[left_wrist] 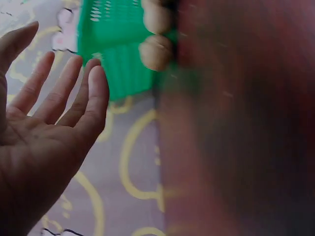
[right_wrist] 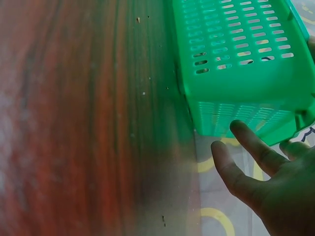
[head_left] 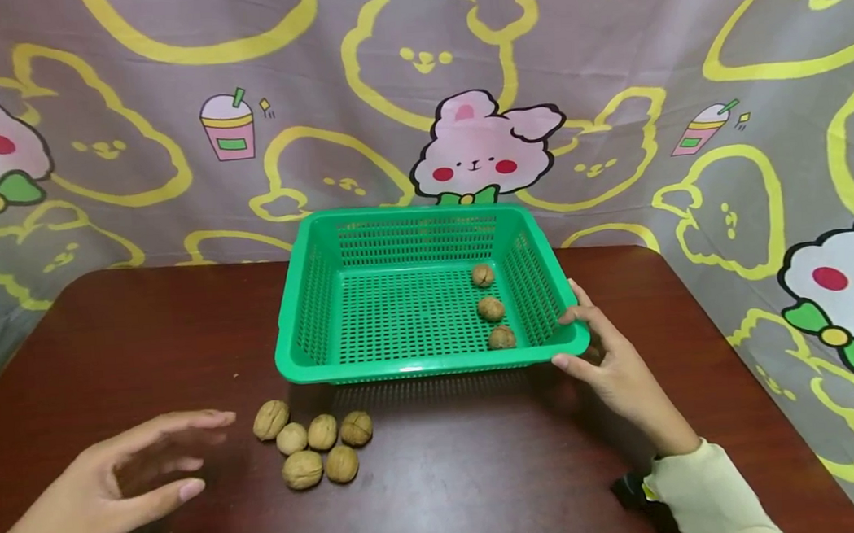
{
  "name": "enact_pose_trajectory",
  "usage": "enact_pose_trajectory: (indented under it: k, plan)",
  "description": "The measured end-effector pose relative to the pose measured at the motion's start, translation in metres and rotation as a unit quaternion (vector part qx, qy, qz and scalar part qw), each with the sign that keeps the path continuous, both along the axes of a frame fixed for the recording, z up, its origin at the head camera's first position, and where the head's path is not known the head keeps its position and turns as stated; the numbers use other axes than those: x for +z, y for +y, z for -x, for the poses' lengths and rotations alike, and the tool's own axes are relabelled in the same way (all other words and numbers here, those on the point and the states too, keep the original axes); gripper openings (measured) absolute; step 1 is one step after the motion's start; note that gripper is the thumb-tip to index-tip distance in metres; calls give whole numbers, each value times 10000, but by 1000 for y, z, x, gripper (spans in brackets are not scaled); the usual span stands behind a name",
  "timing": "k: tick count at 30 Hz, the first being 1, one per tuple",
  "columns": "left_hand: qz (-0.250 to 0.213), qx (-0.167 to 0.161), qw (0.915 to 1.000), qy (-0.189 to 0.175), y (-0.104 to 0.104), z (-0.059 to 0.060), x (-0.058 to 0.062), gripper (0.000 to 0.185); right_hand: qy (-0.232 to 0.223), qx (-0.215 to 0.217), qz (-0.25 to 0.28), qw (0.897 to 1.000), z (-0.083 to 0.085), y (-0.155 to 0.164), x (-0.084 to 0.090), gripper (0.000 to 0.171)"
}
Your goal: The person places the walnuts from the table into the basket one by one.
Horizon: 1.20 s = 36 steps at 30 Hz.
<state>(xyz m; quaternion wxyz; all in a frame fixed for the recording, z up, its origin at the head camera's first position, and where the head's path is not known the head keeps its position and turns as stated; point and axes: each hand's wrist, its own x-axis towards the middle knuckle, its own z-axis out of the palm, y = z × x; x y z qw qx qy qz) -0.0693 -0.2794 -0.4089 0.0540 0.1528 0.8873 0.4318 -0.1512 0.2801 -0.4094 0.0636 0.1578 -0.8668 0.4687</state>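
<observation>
Six brown whole walnuts [head_left: 316, 446] cluster at lower centre on the dark wooden surface [head_left: 484, 475]. The left hand [head_left: 128, 480] hovers beside them, fingers spread, empty. The right hand [head_left: 609, 361] holds the green slotted plastic basket [head_left: 433, 369] by its corner, probably lightly. The walnuts look hard, light and rollable; pinch one across its shell.
</observation>
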Motion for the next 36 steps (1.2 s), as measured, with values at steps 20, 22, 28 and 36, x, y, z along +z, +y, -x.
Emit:
enact_pose_trajectory:
  k: [20, 22, 28, 36]
  plan:
    - [-506, -904, 9938, -409, 13, 53, -13, 53, 70, 57, 206, 9997, 1, 1, -4, 40]
    - [-552, -1022, 9922, -443, 16, 57, -15, 53, 64, 55, 213, 9997, 1, 1, -4, 40]
    - [-629, -1234, 9883, -645, 21, 66, -20, 50, 59, 72, 265, 9996, 1, 0, -2, 39]
    - [-551, -1079, 9902, -693, 29, 67, -26, 47, 44, 70, 233, 9997, 1, 1, -2, 39]
